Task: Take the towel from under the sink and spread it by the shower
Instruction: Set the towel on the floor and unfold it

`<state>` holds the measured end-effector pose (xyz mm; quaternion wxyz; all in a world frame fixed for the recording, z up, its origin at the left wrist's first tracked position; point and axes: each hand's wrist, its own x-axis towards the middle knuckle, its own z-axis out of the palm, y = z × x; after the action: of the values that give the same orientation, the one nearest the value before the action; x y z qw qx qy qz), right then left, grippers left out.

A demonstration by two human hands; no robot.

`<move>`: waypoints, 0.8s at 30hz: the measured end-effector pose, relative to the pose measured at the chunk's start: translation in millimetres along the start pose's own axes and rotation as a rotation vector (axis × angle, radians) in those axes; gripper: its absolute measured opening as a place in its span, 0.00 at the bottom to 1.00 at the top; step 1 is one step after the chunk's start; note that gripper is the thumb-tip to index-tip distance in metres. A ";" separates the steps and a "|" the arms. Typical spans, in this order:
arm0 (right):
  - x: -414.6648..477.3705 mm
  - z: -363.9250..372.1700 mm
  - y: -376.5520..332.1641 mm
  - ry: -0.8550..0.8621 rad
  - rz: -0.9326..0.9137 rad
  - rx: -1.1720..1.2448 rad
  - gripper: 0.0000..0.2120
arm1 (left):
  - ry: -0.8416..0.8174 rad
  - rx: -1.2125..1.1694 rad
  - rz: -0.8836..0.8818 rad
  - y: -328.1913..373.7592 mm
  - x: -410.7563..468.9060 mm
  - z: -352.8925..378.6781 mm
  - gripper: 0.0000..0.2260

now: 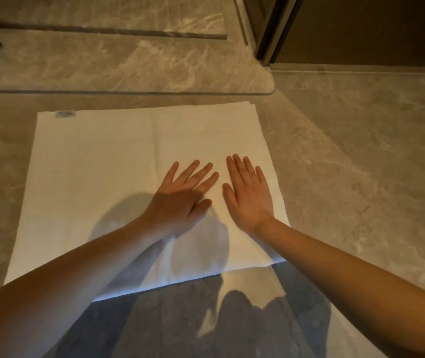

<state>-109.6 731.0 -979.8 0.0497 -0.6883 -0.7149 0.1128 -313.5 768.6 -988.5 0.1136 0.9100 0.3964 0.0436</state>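
A white towel point(97, 177) lies flat on the grey marble floor, with a small label near its far left corner. Its far edge runs just in front of the raised shower threshold point(128, 92). My left hand point(180, 200) rests palm down on the towel near its middle, fingers spread. Beside it, my right hand point(250, 195) also lies flat on the towel, close to the right edge, fingers apart. Neither hand grips the cloth. My forearms cover part of the towel's near edge.
Beyond the threshold is the marble shower floor point(103, 55) with a long drain slot point(103, 31). A dark door frame point(270, 29) and brown panel stand at the back right. Bare floor tiles point(361, 151) extend to the right. A dark object sits at the far left edge.
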 end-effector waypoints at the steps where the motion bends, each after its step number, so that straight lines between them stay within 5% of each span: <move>1: 0.7 1.1 0.5 -0.002 0.000 -0.008 0.28 | -0.009 0.008 0.000 1.0 0.9 0.2 0.27; 6: 0.5 -2.5 -3.1 -0.022 0.010 -0.035 0.28 | -0.060 0.040 0.073 -19.0 -0.6 -9.1 0.26; 16: -16.7 13.6 -86.9 -0.174 -0.032 -0.168 0.33 | -0.037 0.108 -0.093 -92.9 -34.1 -22.0 0.25; 24: 31.6 0.4 -42.3 -0.223 -0.569 -0.236 0.32 | 0.011 0.031 -0.474 -35.3 -91.1 -7.0 0.30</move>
<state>-152.4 761.3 -973.2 -0.0793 -0.4455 -0.8877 0.0854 -402.0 726.5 -989.2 0.1045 0.7929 0.6001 0.0145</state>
